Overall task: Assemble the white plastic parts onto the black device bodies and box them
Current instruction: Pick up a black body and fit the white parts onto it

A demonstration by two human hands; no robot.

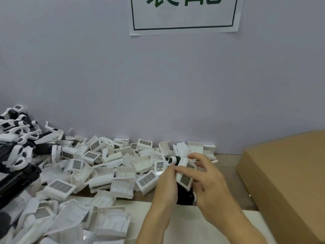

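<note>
Near the counter's back edge, both hands' fingers (197, 158) clamp a white grilled plastic part (185, 175) onto a black device body (184, 196); assembly step, needing a firm press home.

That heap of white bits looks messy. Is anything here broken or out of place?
Nothing looks broken. The white plastic parts lie in a loose, jumbled heap against the wall, some face up, some upside down. The paper sign above has a slightly lifted lower-left corner.
</note>
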